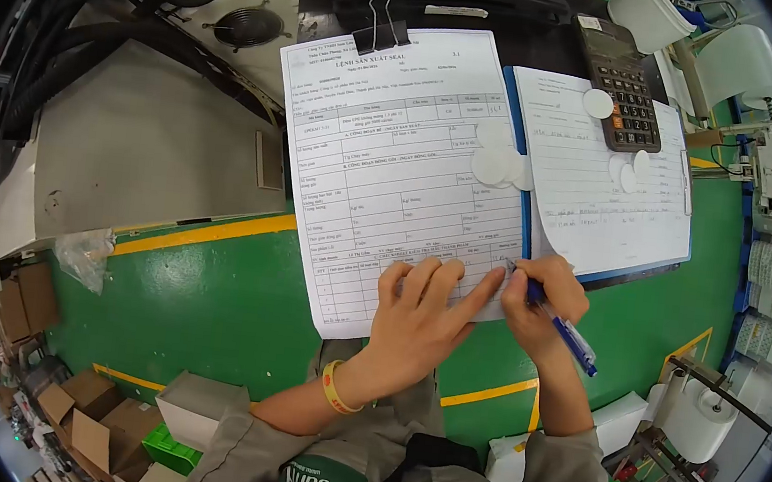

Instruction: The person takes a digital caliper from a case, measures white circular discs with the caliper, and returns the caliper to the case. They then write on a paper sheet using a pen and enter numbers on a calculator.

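My left hand, with a yellow wristband, lies spread on the lower part of a printed form. A blue pen is held in my right hand, its tip at the form's lower right edge beside my left index finger. A black binder clip grips the form's top. Several white discs lie on its right side. To the right, a second sheet with handwriting rests on a blue clipboard, with a calculator and more white discs on it.
A grey machine housing stands at the left. Open cardboard boxes and a green crate are at the lower left. White rolls on a rack stand at the right. Green floor with yellow lines shows below.
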Motion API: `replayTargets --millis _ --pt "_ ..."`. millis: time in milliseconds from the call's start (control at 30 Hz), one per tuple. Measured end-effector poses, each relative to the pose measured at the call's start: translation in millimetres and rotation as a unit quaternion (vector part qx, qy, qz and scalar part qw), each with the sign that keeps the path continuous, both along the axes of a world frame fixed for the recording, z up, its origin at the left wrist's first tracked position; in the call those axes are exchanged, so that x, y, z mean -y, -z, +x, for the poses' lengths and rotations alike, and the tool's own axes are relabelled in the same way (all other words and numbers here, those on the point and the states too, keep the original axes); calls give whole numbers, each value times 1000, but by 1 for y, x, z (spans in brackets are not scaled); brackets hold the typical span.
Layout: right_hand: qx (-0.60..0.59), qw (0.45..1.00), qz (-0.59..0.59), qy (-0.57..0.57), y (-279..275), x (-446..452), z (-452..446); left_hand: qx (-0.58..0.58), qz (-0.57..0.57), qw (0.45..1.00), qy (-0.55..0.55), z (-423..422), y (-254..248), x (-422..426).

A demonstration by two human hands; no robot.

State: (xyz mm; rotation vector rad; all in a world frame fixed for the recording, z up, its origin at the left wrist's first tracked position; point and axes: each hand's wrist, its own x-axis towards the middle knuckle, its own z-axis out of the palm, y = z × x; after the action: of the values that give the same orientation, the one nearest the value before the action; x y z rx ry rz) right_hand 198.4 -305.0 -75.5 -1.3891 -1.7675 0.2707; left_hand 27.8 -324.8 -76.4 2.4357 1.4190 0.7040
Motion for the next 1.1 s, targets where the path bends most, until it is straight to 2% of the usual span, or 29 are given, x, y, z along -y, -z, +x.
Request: replayTargets --millis 233,1000,1100 --pt "5 999 -12 29 1 4 1 -9 -3 1000 4 -1 -2 0" --pt "14 1000 -3 6 1 3 2 3 1 1000 0 0 0 0" --pt "13 999 -8 36 -2 4 0 -1 2 1000 3 0 -1 0"
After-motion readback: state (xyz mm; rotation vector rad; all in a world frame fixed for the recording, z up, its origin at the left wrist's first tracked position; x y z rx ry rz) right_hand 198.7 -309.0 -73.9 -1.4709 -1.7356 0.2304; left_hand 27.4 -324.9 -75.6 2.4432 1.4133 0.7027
